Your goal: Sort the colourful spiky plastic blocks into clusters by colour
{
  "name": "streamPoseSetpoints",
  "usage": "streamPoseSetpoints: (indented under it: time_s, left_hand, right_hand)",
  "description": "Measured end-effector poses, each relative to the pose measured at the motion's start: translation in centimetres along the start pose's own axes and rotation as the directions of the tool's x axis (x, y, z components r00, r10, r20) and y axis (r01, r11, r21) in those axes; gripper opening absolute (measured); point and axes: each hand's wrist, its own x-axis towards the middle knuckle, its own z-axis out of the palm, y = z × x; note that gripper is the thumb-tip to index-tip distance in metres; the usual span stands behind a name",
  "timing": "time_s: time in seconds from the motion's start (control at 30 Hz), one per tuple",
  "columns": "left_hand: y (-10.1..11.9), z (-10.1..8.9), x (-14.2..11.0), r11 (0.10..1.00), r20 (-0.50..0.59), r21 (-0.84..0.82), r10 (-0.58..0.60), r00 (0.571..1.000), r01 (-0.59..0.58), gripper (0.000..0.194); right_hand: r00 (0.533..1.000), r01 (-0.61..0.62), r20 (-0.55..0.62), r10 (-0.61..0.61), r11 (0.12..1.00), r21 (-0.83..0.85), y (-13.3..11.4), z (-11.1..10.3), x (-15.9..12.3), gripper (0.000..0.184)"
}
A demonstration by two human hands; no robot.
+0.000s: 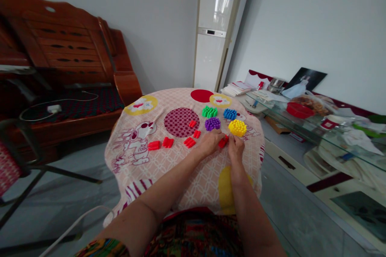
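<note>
Red piece point(223, 141): was pinched by left grip point(212, 140) and right grip point(236, 146), centre-right; risked skidding into purple cluster point(212, 123) if squeezed unevenly.

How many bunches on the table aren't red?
4: the green bunch at back left, blue bunch at back right, purple bunch in front of green, yellow bunch in front of blue.

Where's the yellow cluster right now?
Head view, right part of the tabletop: the yellow cluster sits just beyond the right hand, right of the purple cluster.
</note>
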Motion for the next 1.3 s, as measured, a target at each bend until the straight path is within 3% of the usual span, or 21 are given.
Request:
streamPoseSetpoints:
  time_s: [0.17,0.27,0.37,0.53,0.63,0.77,0.87,0.97,1.07,1.17,1.3]
  left_hand:
    - [-1.7,-0.6,-0.6,0.982,-0.156,-0.109,-0.169,0.973,0.153,0.027]
    - [-3.4,-1.7,-1.1,0.919,-0.212,-0.079,-0.394,0.894,0.386,0.03]
    - [-4.7,-2.3,-1.7,0.844,-0.146,0.038,-0.525,0.839,0.535,0.03]
    - [-5.4,-2.1,-2.1,0.844,-0.021,0.151,-0.519,0.855,0.515,0.023]
    - [-4.9,-2.1,-1.8,0.87,-0.054,0.047,-0.488,0.871,0.49,0.024]
    - [-3.7,-1.8,-1.3,0.936,-0.076,-0.121,-0.341,0.937,0.33,0.017]
    - [-3.0,-1.1,-1.2,0.959,-0.079,-0.149,-0.255,0.964,0.241,0.015]
    - [-3.0,-0.3,-1.4,0.964,-0.079,-0.143,-0.238,0.968,0.225,0.016]
    - [-3.4,0.4,-1.6,0.958,-0.055,-0.156,-0.25,0.967,0.239,0.016]
    - [-3.7,0.5,-1.6,0.946,-0.043,-0.186,-0.278,0.96,0.265,0.015]
    - [-3.4,0.5,-1.4,0.935,-0.067,-0.218,-0.301,0.951,0.281,0.012]
  right_hand:
    - [1.0,-0.017,0.004,0.017,1.0,0.004,0.1,0.1,0.0,0.037]
    - [1.0,-0.018,0.004,0.018,1.0,0.006,0.1,0.1,0.0,0.037]
    - [1.0,-0.024,0.017,0.024,1.0,0.007,0.1,0.0,0.0,0.037]
    - [1.0,-0.014,0.015,0.013,1.0,0.014,-0.1,0.0,0.1,0.037]
    - [1.0,-0.01,0.007,0.01,1.0,0.014,-0.1,0.0,0.1,0.037]
    - [1.0,-0.014,0.003,0.014,1.0,0.007,-0.3,-0.1,0.1,0.038]
    - [0.999,-0.044,0.019,0.043,0.997,0.058,-0.5,-0.3,0.1,0.038]
    - [0.988,-0.136,0.098,0.117,0.965,0.223,-0.2,-0.5,0.0,0.038]
    - [0.96,-0.185,0.263,0.099,0.927,0.325,0.8,-0.8,-0.3,0.065]
    - [0.937,-0.122,0.349,0.014,0.949,0.291,2.0,-0.9,-0.5,0.079]
    - [0.941,-0.058,0.337,-0.012,0.979,0.197,2.2,-0.9,-0.8,0.077]
